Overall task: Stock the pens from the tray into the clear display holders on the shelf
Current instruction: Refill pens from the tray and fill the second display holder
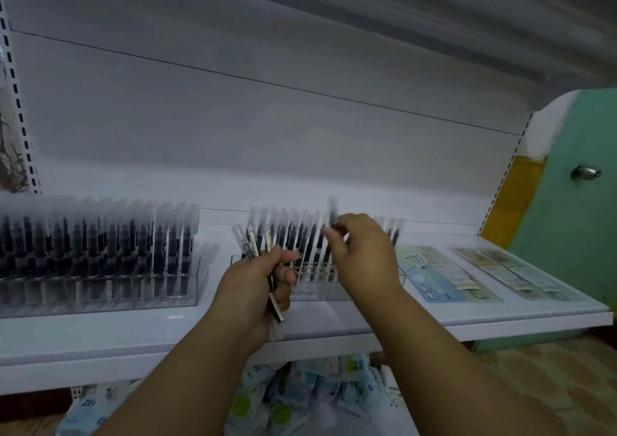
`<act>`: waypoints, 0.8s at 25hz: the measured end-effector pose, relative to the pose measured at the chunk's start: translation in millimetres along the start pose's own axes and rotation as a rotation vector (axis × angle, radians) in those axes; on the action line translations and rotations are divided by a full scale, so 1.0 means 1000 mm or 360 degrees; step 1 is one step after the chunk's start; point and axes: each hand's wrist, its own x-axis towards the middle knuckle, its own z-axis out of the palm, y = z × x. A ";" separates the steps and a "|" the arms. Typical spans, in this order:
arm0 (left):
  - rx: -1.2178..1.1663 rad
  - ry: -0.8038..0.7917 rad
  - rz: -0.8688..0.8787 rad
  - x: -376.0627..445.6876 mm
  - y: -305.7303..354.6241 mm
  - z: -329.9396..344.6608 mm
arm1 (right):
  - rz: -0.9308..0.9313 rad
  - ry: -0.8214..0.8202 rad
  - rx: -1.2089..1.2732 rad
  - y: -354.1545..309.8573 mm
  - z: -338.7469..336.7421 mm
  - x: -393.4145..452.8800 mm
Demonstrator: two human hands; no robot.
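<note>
Left hand point(258, 288) grip clamped round bundle of pens point(258, 245), just before middle clear display holder point(320, 285) on shelf point(334, 322). Right hand point(362, 252) grip pinching single pen point(333, 212) upright above same holder. Left holder point(100, 288) full.

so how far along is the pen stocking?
Done: the left holder looks full, and the middle holder has pens across its back rows. In hand: the left hand grips a bundle of pens; the right hand pinches a single pen above the middle holder. Left: that bundle and the middle holder's bare front slots.
</note>
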 end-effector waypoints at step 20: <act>0.0179 0.0063 -0.0040 0.001 -0.004 -0.009 | 0.0600 -0.0464 0.0058 -0.012 0.025 0.009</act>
